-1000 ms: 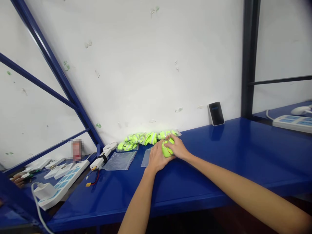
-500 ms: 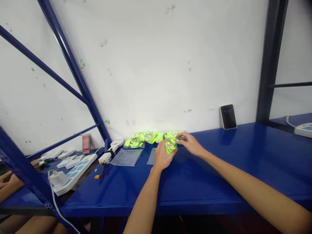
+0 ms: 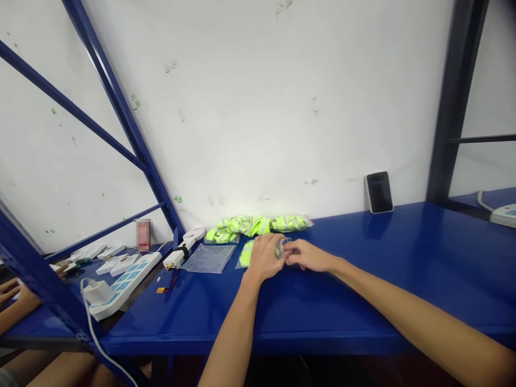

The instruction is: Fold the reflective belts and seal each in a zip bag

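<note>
Left hand [image 3: 264,257]: palm down on the bag [image 3: 244,255], fingers curled over it and pressing it to the shelf [image 3: 363,279].
Right hand [image 3: 307,257]: fingertips pinched narrow on the bag's right end, touching the left hand's fingers.
Bag: clear plastic with neon-yellow cloth inside. It lies flat on the shelf near the back, just in front of the pile [image 3: 258,223]. Its left end shows past the left hand, and the middle is hidden under it.
Pile: more neon-yellow cloth with grey bands, in a row against the wall [image 3: 262,107].
Empty bag [image 3: 208,258]: clear and flat, just left of the held one.
Fan [image 3: 194,235]: small and white, left of the pile.
Power strip [image 3: 124,277]: white, on the lower shelf at left, with a charger [image 3: 94,294] plugged in at its near end.
Red wire [image 3: 167,284]: near the shelf's left edge, with a yellow plug.
Dark device [image 3: 379,192]: leaning upright on the wall, well right of the hands.
Another person: hands [image 3: 12,293] at the far left edge, apart from this work.
</note>
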### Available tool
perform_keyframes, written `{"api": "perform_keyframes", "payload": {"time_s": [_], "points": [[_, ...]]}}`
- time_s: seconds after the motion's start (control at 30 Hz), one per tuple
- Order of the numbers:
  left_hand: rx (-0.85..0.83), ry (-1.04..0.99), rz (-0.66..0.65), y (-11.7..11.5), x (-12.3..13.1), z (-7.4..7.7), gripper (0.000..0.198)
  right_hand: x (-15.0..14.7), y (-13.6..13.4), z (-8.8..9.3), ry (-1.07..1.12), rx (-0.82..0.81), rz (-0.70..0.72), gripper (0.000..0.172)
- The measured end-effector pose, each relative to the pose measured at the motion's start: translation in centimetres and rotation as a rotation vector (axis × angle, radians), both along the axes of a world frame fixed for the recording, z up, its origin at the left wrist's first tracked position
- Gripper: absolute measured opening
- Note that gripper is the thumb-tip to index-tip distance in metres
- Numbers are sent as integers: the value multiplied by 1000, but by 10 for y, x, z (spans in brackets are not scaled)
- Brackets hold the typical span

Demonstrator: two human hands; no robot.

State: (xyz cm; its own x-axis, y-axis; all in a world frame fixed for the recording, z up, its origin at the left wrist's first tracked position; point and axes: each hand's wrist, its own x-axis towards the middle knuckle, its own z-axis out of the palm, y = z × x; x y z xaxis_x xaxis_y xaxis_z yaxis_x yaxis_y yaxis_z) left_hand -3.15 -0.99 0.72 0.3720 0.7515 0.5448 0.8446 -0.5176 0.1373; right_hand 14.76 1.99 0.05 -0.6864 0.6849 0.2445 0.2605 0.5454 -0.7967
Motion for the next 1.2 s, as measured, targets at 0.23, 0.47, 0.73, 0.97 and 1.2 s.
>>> {"api": "perform_keyframes", "payload": {"time_s": [0.23, 0.47, 0.73, 0.97, 1.2], "points": [[-117, -28, -112, -15, 5, 12, 68, 4, 2, 2, -19, -114, 158, 21], [-290, -765, -193, 1, 2, 9, 53, 12, 11, -9, 224, -495, 1, 51], [8, -430, 92, 14, 16, -7, 30, 8, 16, -11, 181, -412, -228, 30], [-66, 41, 359, 6, 32, -12, 34, 3, 26, -20, 119, -232, -409, 12], [-394, -75, 384, 54, 48, -2, 19, -3, 34, -12, -126, -261, -449, 9]]}}
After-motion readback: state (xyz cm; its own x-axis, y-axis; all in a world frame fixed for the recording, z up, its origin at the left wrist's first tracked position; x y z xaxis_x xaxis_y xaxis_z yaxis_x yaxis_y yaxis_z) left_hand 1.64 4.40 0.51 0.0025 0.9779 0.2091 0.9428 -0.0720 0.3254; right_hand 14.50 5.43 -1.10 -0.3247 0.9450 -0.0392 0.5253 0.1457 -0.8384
